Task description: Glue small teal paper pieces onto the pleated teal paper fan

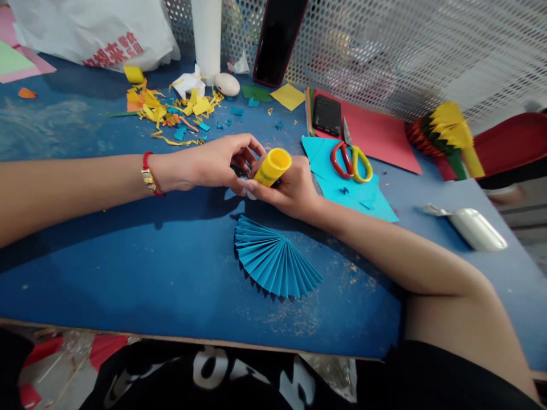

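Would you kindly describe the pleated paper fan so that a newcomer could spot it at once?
Start at the blue table and find the two hands meeting at its middle, the right hand holding a yellow tube. Just below them lies the blue fan, the only pleated half-circle among flat sheets and scraps.

A blue table (128, 273) fills most of the view, its surface scuffed and dusted with pale crumbs near the front edge. Along the far side runs a white perforated mesh screen (405, 51), with blurred shapes showing through it. A white post (207, 34) stands at the far edge. Soft, even light falls from above, casting mild shadows.
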Available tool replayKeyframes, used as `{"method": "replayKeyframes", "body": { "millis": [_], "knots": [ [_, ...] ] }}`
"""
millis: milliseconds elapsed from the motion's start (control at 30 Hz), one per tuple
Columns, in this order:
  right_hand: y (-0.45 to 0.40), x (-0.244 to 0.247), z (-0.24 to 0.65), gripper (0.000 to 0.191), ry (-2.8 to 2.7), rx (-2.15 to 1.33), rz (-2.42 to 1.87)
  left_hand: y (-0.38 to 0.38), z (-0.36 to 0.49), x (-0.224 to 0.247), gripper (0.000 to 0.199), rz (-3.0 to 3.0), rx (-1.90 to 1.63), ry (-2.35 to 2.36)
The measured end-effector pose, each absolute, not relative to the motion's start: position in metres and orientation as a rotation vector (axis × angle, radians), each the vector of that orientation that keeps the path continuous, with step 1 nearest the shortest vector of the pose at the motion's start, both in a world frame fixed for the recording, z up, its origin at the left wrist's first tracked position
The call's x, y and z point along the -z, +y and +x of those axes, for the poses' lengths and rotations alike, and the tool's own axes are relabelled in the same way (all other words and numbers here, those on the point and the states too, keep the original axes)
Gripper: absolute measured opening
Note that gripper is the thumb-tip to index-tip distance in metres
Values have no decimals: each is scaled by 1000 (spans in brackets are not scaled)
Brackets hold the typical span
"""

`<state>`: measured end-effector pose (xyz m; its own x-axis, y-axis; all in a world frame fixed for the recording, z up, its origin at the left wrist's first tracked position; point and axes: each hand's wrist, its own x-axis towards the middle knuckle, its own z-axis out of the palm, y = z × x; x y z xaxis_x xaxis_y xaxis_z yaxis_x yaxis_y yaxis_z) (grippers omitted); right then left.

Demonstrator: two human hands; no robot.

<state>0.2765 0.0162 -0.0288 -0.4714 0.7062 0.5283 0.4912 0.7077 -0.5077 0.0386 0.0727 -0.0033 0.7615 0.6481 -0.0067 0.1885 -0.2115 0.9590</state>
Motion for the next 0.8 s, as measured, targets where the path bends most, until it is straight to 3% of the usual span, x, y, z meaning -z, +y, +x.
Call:
{"method": "replayKeyframes", "body": {
  "millis": [300,500,800],
  "knots": [
    [15,25,277,50,-2177,-319,-913,68,38,-1,65,1756,-478,647],
    [10,27,274,70,-1855,-286,-690,65,40,0,71,1760,-529,637],
    [14,21,271,84,-1561,-394,-937,53,32,-7,30,1936,-628,645]
  ]
}}
